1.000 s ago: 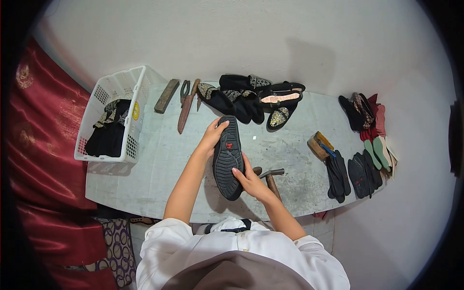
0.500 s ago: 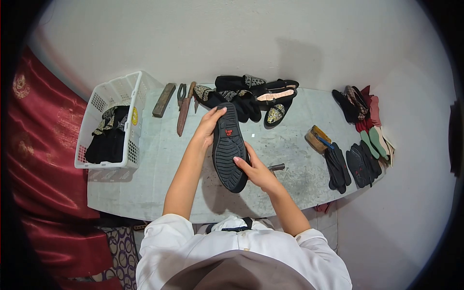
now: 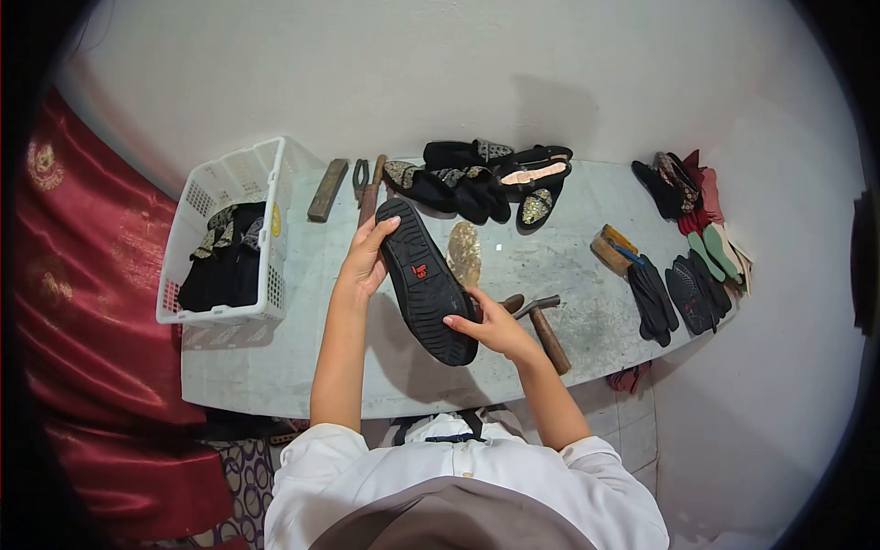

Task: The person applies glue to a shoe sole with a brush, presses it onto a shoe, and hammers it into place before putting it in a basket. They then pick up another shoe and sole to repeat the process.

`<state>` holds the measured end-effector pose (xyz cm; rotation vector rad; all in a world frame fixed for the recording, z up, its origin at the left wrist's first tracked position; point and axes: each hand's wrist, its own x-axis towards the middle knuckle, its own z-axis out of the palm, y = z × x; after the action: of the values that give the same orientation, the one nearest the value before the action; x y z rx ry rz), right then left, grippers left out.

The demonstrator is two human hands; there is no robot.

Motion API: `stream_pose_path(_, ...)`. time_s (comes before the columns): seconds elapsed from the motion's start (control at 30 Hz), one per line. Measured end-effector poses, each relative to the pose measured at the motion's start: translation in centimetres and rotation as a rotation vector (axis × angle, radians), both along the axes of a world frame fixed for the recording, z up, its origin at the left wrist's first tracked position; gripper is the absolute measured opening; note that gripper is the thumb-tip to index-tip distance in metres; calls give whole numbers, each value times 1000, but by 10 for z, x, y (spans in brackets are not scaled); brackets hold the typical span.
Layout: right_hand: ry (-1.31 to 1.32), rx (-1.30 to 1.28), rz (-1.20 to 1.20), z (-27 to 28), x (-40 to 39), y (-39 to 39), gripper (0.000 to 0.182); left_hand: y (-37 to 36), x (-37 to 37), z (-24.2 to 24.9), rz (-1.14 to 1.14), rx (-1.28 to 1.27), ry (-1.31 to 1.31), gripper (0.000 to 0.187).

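A black shoe (image 3: 423,284) is held above the table with its ridged sole, marked in red, facing me. My left hand (image 3: 371,252) grips its upper left end, the thumb on the sole. On the lower right edge, my right hand (image 3: 495,325) holds it with the thumb pressed on the sole; its other fingers are partly hidden. Just behind the shoe lies a worn oval piece (image 3: 465,254). A hammer (image 3: 548,339) with a wooden handle rests to the right of my right hand, beside another tool partly hidden by that hand.
Black shoes with patterned toes (image 3: 458,188) line the back of the table (image 3: 302,367). At left stands a white basket (image 3: 275,261) of dark pieces, near a sharpening block (image 3: 328,191) and pliers (image 3: 361,179). Black soles (image 3: 651,298), a brush (image 3: 612,249) and green insoles (image 3: 715,254) are at right.
The shoe has tilted, its upper end swinging left with my left hand. The oval piece and hammer handle now show. The view has shifted slightly, so the table items appear farther right.
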<state>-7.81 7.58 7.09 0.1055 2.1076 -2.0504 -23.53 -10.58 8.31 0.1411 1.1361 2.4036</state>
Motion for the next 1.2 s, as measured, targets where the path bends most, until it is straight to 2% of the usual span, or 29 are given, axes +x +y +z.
stream_pose_path(0.17,-137,-3,76,-23,4,-13,57,-27,16,-17,79,-68,-23,33)
stream_pose_path(0.27,-149,4,99,-27,8,-15,54,-42,28,-23,106,-136,17,41)
stream_pose_path(0.37,-80,72,136,-54,11,-12,50,-54,45,-25,128,-211,75,50)
stream_pose_path(0.4,-53,190,135,-47,12,-14,47,-57,52,-25,134,-240,96,54)
stream_pose_path(0.5,166,775,121,-48,16,-16,46,-71,70,-24,125,-350,207,64)
stream_pose_path(0.53,219,798,98,-52,17,-16,49,-77,78,-21,109,-374,258,73)
stream_pose_path(0.63,104,746,98,-46,17,-18,53,-100,102,-14,78,-591,453,78)
stream_pose_path(0.73,72,946,71,-52,18,-27,58,-122,127,-5,45,-961,646,79)
stream_pose_path(0.77,80,920,61,-54,19,-31,56,-126,138,3,24,-1067,681,78)
stream_pose_path(0.83,99,864,52,-61,17,-40,54,-126,156,9,123,-1070,766,73)
stream_pose_path(0.93,283,464,65,-93,4,-53,56,-128,184,10,240,-1113,759,69)
stream_pose_path(1.03,170,1,45,-103,-10,-73,49,-130,209,9,340,-1182,760,67)
stream_pose_path(1.17,-185,-481,97,-105,-29,-84,41,-135,233,4,441,-1234,730,65)
stream_pose_path(1.2,-193,-624,141,-89,-30,-88,30,-137,237,3,452,-1247,722,65)
